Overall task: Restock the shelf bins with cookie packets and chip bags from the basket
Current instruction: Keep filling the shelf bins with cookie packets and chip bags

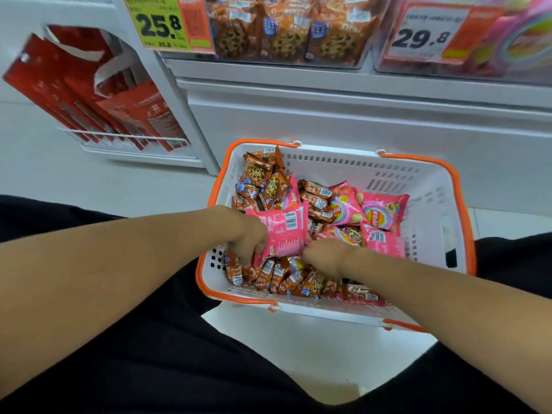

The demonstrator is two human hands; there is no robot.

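The left hand [249, 237] pinches a pink chip bag [282, 231] near the basket's [328, 150] left wall. The bag is probably light, soft and crushable, so grip its sealed edge. The right hand [324, 256] has curled fingers among the cookie packets [286, 277]; whether it grips any cannot be determined.

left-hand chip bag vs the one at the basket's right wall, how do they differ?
Left hand grips held bag; right bag lies untouched in the basket. Held bag shows its barcode back; right bag shows its logo front. Both are pink.

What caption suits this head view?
Left hand grips a pink chip bag over the basket; right hand digs among packets.
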